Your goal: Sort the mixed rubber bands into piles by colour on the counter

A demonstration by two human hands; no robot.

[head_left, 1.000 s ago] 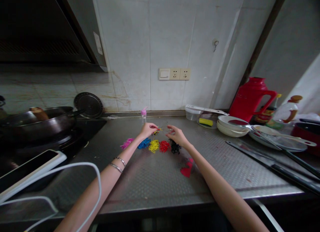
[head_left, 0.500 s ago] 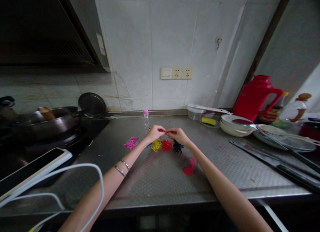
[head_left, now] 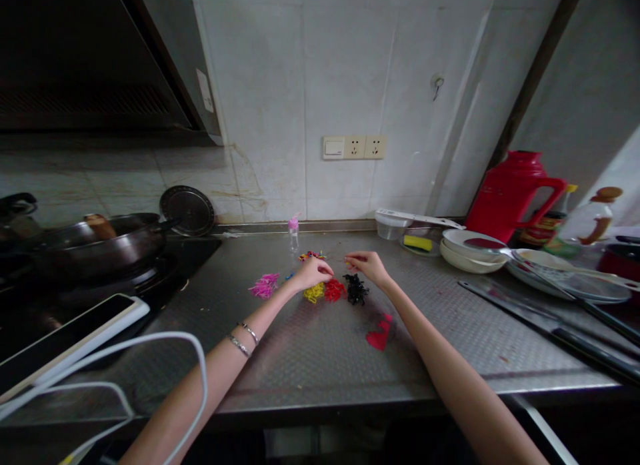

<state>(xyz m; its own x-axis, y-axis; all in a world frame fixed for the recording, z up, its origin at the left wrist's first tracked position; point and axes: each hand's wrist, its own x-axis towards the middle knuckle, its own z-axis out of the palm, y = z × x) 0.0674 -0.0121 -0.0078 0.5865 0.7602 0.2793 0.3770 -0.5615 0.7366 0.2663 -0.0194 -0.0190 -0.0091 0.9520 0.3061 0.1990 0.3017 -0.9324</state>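
Small heaps of coloured rubber bands lie in a row on the steel counter (head_left: 310, 358): pink (head_left: 264, 285), yellow (head_left: 315, 293), red (head_left: 334, 289) and black (head_left: 356, 289). A mixed heap (head_left: 311, 255) sits behind them. My left hand (head_left: 313, 273) hovers over the yellow heap with its fingers curled, and the blue heap is mostly hidden beneath it. My right hand (head_left: 367, 265) is just behind the black heap, its fingertips pinched on something too small to make out. A red scrap (head_left: 377, 335) lies nearer to me.
A wok (head_left: 95, 241) stands on the stove at the left, with a phone (head_left: 70, 335) and a white cable (head_left: 165, 358) in front of it. A small bottle (head_left: 293, 231) stands at the back. Bowls (head_left: 467, 248), a red jug (head_left: 510, 191) and knives (head_left: 545, 321) crowd the right.
My hands met above the heaps half a second ago. They have since parted, the left dropping towards the yellow heap and the right moving back over the black one.
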